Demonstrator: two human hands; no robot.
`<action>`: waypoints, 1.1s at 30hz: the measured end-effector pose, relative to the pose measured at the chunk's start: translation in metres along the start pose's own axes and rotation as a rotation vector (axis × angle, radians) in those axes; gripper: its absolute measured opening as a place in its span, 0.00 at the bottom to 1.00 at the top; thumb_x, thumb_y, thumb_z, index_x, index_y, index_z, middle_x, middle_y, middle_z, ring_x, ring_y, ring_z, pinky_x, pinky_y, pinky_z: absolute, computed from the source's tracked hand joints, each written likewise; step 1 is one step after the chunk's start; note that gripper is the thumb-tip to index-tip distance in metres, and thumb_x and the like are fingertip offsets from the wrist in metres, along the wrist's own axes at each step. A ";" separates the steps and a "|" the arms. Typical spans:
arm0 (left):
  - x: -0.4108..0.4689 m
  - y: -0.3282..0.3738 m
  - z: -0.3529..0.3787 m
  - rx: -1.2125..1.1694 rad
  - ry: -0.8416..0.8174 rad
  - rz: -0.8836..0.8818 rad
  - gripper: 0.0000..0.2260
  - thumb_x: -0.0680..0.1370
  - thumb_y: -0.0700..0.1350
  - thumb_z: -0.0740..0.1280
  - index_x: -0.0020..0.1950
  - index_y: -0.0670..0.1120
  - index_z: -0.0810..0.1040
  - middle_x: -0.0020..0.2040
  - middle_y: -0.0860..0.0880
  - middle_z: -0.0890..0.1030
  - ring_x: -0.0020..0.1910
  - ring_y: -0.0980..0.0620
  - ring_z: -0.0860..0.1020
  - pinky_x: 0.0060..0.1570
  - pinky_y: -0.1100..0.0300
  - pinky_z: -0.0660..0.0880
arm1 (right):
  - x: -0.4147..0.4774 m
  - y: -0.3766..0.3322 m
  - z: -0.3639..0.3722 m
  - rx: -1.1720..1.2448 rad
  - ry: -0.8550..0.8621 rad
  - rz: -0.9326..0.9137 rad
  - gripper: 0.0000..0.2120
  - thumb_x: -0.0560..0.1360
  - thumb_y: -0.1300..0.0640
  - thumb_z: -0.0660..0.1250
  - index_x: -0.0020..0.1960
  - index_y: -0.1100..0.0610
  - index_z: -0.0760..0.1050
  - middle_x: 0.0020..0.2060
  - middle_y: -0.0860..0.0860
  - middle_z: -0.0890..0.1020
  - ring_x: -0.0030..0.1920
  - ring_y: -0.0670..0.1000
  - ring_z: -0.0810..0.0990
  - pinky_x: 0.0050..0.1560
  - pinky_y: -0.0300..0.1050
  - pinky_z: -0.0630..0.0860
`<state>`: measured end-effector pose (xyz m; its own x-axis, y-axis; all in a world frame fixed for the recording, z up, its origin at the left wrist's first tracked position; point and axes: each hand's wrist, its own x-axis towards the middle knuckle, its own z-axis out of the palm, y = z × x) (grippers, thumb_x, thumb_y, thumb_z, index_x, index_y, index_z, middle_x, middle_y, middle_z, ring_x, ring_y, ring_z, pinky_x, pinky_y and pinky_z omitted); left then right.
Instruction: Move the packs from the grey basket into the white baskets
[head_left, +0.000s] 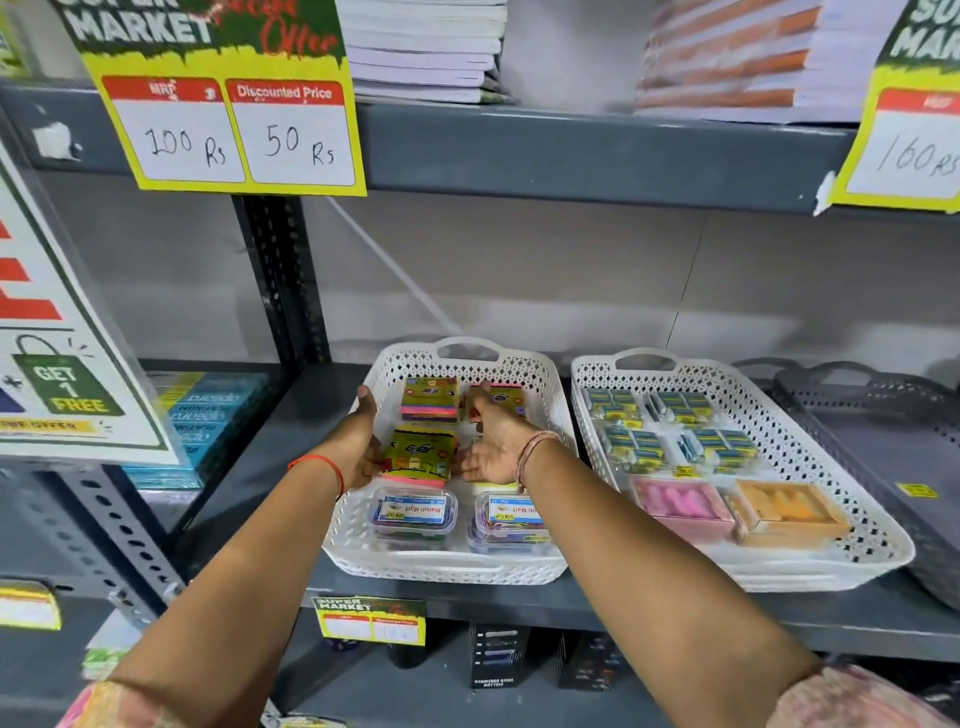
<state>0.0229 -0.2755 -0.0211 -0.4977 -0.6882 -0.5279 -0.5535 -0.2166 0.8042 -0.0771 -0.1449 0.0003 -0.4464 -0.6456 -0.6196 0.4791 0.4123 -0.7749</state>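
Note:
Two white baskets stand on the shelf: the left white basket (548, 405) and the right white basket (779, 431). The grey basket (883, 415) sits at the far right, part cut off by the frame edge. Both hands reach into the left white basket. My left hand (358, 441) presses against the left side of a yellow-green pack (418, 454). My right hand (493, 441) is at that pack's right side, palm open and fingers spread toward a pack behind (506, 397). Another such pack (430, 397) lies at the back left. Two clear boxes (413, 514) sit at the front.
The right white basket holds small blue-yellow packs (675, 431), a pink box (680, 504) and an orange box (789, 512). An upper shelf edge (571, 150) with price cards hangs overhead. Blue packs (208, 421) lie on the shelf to the left. A perforated upright (283, 280) stands behind.

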 end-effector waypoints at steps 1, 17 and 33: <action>0.002 -0.003 -0.002 -0.024 -0.002 0.001 0.35 0.65 0.75 0.42 0.30 0.44 0.65 0.32 0.45 0.68 0.29 0.50 0.66 0.30 0.58 0.61 | -0.001 0.000 -0.002 0.005 -0.012 0.001 0.42 0.74 0.30 0.41 0.75 0.61 0.54 0.73 0.64 0.63 0.73 0.60 0.63 0.75 0.51 0.56; -0.024 -0.002 0.015 -0.068 0.044 0.064 0.36 0.76 0.64 0.43 0.69 0.36 0.63 0.67 0.33 0.69 0.66 0.38 0.69 0.64 0.51 0.66 | -0.014 -0.001 -0.004 0.017 -0.075 -0.030 0.41 0.75 0.32 0.44 0.75 0.62 0.54 0.72 0.65 0.64 0.72 0.60 0.65 0.72 0.50 0.61; -0.253 0.049 0.138 0.040 0.912 1.699 0.24 0.80 0.51 0.48 0.64 0.34 0.69 0.64 0.41 0.70 0.68 0.44 0.66 0.69 0.59 0.61 | -0.198 0.023 -0.115 -0.827 0.368 -1.920 0.22 0.80 0.52 0.52 0.67 0.64 0.66 0.70 0.62 0.69 0.73 0.58 0.62 0.74 0.49 0.61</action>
<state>0.0302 -0.0165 0.1141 -0.0107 -0.2305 0.9730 0.0426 0.9721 0.2307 -0.0645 0.0664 0.0908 0.0073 -0.4214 0.9068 -0.9585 -0.2614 -0.1137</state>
